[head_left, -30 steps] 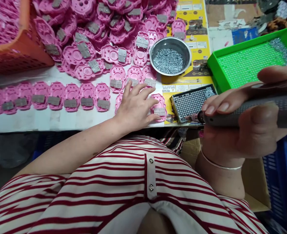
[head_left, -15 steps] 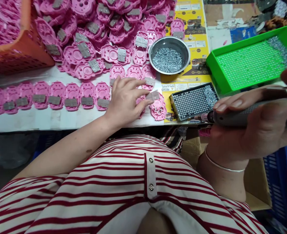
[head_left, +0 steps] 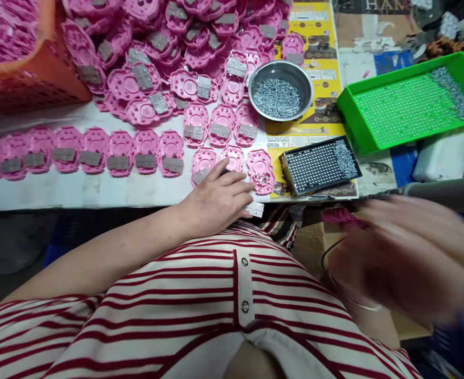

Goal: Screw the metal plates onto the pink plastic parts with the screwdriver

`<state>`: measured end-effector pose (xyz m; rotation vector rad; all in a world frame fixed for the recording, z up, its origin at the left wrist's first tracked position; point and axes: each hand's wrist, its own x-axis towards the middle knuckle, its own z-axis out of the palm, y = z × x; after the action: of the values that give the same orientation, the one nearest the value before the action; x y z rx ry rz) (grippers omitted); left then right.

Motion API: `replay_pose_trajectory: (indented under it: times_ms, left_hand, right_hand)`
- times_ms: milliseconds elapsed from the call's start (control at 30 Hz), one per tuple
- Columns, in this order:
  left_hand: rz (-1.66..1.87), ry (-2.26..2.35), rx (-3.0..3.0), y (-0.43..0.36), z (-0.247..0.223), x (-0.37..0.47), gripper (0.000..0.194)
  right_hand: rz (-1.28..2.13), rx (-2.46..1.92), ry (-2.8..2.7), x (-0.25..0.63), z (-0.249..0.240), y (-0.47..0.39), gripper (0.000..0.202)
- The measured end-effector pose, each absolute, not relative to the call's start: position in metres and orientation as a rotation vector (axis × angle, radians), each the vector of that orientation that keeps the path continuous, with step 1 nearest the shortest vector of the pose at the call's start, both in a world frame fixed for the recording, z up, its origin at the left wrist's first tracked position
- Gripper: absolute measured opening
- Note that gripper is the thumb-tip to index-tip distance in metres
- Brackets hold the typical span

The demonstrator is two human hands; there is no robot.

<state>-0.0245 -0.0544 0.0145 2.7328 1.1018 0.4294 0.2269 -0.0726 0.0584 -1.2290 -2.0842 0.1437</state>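
My left hand (head_left: 218, 205) rests palm down at the table's front edge, a small grey metal plate (head_left: 255, 209) pinched at its fingertips. Its fingers partly cover a pink plastic housing (head_left: 232, 153). Just right of the fingertips lies another pink housing (head_left: 261, 171), with small shiny metal parts inside and no plate over them. My right hand (head_left: 409, 258) is smeared by motion off the table's front right. A grey power screwdriver (head_left: 445, 189) is beside its fingers; whether they still grip it cannot be made out.
Pink housings with plates (head_left: 120, 152) stand in a row at left, with a heap behind. An orange basket (head_left: 58, 58) is far left. A steel bowl of screws (head_left: 309, 87), a black screw tray (head_left: 295, 181) and a green tray (head_left: 397, 139) stand right.
My left hand has drawn back toward the table edge with the metal plate, uncovering several pink housings. My right hand has moved down and blurred; the screwdriver's tip has left the black tray.
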Motion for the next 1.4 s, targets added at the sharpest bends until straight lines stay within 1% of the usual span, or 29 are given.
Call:
replay_pose_trajectory:
  times_ms: [67, 200, 400, 567, 833, 1067, 1267, 1400]
  left_hand:
    - [0.411, 1.066, 2.776, -0.056, 0.013, -0.024, 0.020]
    - [0.389, 1.044, 2.820, -0.057, 0.011, -0.024, 0.020]
    - [0.393, 1.040, 2.805, -0.057, 0.008, -0.026, 0.019]
    - [0.397, 1.028, 2.796, -0.055, 0.006, -0.026, 0.021]
    - [0.397, 1.012, 2.795, -0.054, 0.006, -0.027, 0.021]
    - [0.424, 1.010, 2.816, -0.055, 0.006, -0.028, 0.018]
    - [0.430, 0.999, 2.847, -0.055, 0.006, -0.028, 0.020]
    - [0.409, 1.011, 2.840, -0.056, 0.006, -0.029, 0.020]
  right_hand:
    - [0.019, -1.191, -2.168, 0.215, 0.049, -0.069, 0.025]
    - [-0.165, -1.240, -2.395, 0.200, 0.032, -0.051, 0.026]
    - [-0.145, -1.296, -2.552, 0.199, 0.022, -0.040, 0.034]
    - [-0.087, -1.288, -2.614, 0.193, 0.015, -0.038, 0.037]
    - [-0.235, -1.201, -2.653, 0.190, 0.012, -0.035, 0.032]
    - [-0.053, -1.274, -2.589, 0.193, 0.012, -0.031, 0.034]
    - [-0.010, -1.256, -2.518, 0.194, 0.012, -0.033, 0.024]
    - [0.032, -1.237, -2.537, 0.191, 0.011, -0.034, 0.024]
